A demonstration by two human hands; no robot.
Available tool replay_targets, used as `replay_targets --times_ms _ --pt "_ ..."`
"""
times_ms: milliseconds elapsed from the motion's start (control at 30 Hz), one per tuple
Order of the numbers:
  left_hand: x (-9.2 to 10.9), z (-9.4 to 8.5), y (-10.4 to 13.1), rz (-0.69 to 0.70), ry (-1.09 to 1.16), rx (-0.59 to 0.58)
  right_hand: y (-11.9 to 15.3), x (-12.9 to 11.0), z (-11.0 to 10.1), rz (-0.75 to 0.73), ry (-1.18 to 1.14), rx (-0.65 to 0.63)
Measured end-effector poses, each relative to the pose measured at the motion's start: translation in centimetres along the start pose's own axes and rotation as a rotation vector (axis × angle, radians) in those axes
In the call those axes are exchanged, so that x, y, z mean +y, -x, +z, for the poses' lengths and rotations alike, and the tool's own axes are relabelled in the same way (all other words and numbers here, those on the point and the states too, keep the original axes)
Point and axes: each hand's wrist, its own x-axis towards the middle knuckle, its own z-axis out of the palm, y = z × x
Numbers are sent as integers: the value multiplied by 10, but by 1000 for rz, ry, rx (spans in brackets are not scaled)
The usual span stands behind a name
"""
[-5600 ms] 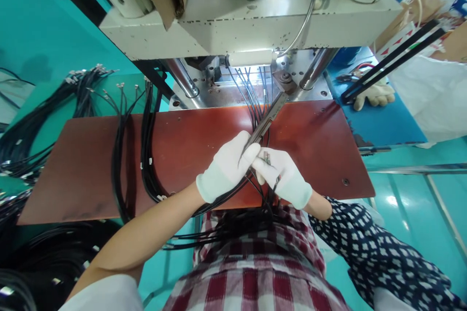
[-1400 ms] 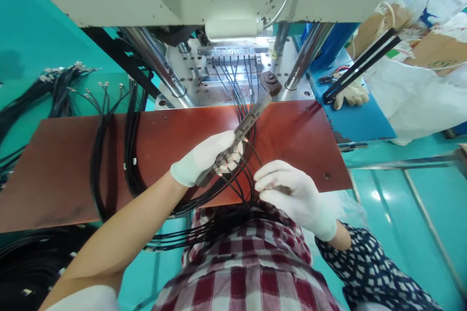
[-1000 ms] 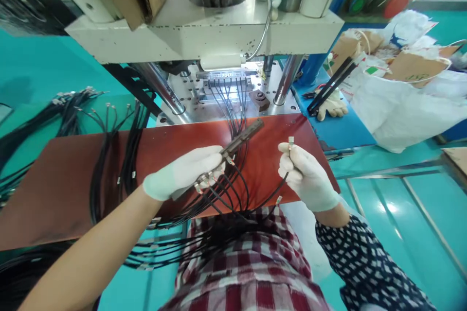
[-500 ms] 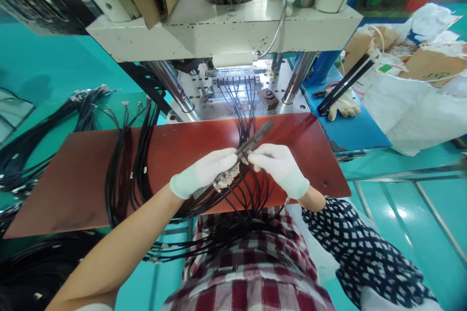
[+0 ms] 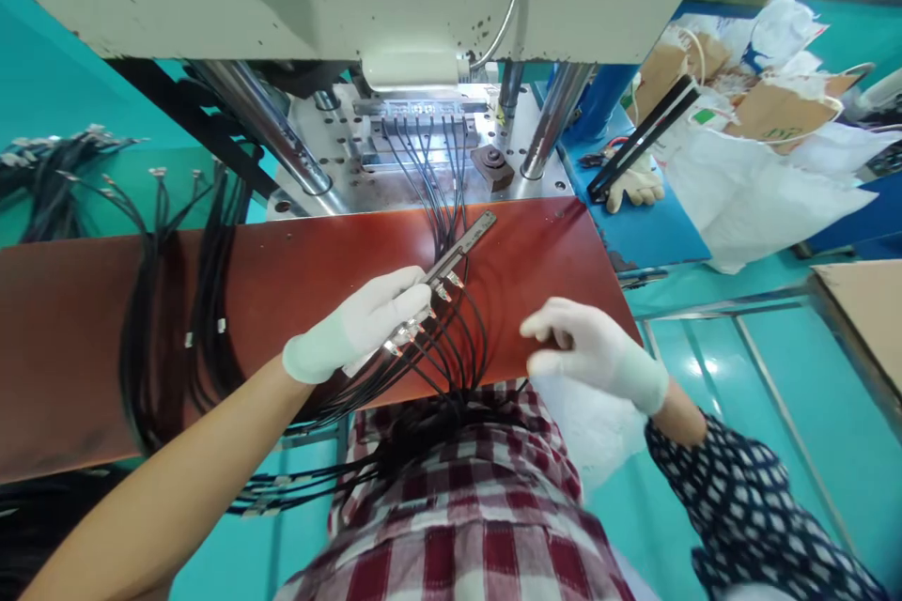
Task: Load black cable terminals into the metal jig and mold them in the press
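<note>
My left hand [image 5: 381, 310], in a white glove, is closed round a long metal bar [image 5: 465, 242] that slants up to the right. Small cable connectors [image 5: 443, 291] sit along the bar's lower side, and black cables [image 5: 458, 352] run from them down to my lap. My right hand [image 5: 592, 352], also gloved, is off the bar to the right, over the board's edge, its fingers apart and nothing seen between them. Further black cables [image 5: 443, 207] lead from a metal fixture [image 5: 423, 131] under the press towards the bar.
The press [image 5: 317, 9] stands over a reddish-brown board [image 5: 331, 254]. Cable bundles [image 5: 145, 329] lie across its left part. On a blue surface [image 5: 666, 230] at right are a glove [image 5: 638, 186] and black bars; white bags [image 5: 754, 188] are beyond.
My right hand has let go at the bar and moved right, its fingers now apart. My left hand still holds the bar. The view has shifted, moving the press and board left and up.
</note>
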Motion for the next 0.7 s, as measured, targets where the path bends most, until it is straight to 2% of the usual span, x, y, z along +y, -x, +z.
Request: replay_targets --times_ms 100,233,300,400,467,533,567,600,633,700 --pt "-2 -1 -1 -25 149 -26 25 10 13 -103 177 8" --pt "13 -3 4 -205 546 -70 31 11 33 -117 74 101" --pt "27 -7 11 -250 719 -77 31 8 31 -56 -13 122" --pt "42 -17 24 -132 824 -100 30 0 10 57 -187 156" --pt "46 -24 32 -16 825 -126 23 -5 -12 110 -340 310" --pt "47 -29 35 60 809 -146 8 -9 -31 124 -483 579" --pt "46 -30 35 80 800 -162 -3 -9 -37 117 -557 691" --pt "45 -30 34 87 792 -166 -14 -9 -39 101 -638 742" --pt "44 -29 32 85 787 -152 -25 -8 -38 91 -721 722" --pt "42 -26 29 45 780 -104 -45 -4 -25 127 -860 512"
